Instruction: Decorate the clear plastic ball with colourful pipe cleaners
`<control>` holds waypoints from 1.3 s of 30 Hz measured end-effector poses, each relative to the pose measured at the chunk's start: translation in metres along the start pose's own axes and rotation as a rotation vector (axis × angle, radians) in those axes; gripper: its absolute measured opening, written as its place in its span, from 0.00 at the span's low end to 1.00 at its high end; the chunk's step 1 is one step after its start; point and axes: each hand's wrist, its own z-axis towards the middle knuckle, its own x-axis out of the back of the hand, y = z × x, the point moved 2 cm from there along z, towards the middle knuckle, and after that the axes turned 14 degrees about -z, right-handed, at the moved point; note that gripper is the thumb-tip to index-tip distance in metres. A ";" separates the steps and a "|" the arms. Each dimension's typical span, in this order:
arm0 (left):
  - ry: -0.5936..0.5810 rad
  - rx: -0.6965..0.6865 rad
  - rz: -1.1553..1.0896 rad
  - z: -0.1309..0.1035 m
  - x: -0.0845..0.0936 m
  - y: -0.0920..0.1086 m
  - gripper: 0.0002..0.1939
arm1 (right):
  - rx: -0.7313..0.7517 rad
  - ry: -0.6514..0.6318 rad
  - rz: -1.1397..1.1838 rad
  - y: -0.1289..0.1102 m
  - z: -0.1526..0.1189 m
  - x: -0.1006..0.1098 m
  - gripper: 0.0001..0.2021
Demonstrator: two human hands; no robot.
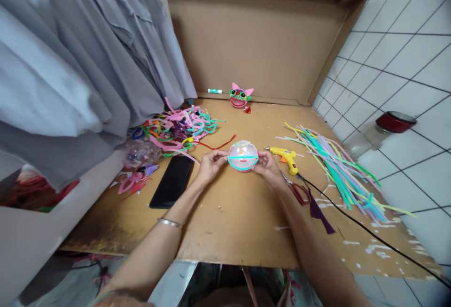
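Note:
Between my two hands is a clear round ball (243, 151) with turquoise strips, one across its middle and one curved below. My left hand (211, 165) grips its left edge between thumb and fingers. On the opposite edge, my right hand (268, 168) pinches the ball in the same way. A yellow glue gun (284, 155) lies just right of my right hand, with red-handled scissors (298, 191) below it. Beside my left wrist rests a black phone (172, 181). A thin red pipe cleaner (218, 146) stretches behind my left hand.
Tangled pipe cleaners (186, 124) pile up at the left, near a clear plastic ball (141, 153). Straight pastel pipe cleaners (338, 171) lie right, past a purple tassel (320, 213) and a black cord (355, 220). At the cardboard wall (253, 39) sits a decorated animal-face ball (238, 96).

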 end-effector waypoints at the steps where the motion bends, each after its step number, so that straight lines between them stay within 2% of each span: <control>1: -0.001 0.001 0.002 0.000 0.000 0.000 0.16 | 0.002 -0.001 0.002 0.000 0.000 0.000 0.23; 12: -0.031 -0.052 0.096 -0.003 -0.002 -0.002 0.11 | -0.028 0.002 0.001 0.003 0.001 0.003 0.22; 19: -0.126 -0.243 0.346 -0.009 -0.008 0.014 0.07 | -0.043 -0.020 -0.021 0.000 -0.001 0.007 0.21; 23: -0.178 -0.332 0.384 -0.011 -0.011 0.021 0.06 | -0.030 -0.036 -0.026 -0.001 -0.002 0.008 0.21; 34: -0.150 -0.287 0.369 -0.011 -0.010 0.014 0.06 | -0.029 -0.026 -0.012 0.002 0.000 0.007 0.21; 39: -0.184 -0.346 0.362 -0.013 -0.011 0.016 0.06 | -0.050 -0.021 0.026 0.003 0.001 0.007 0.22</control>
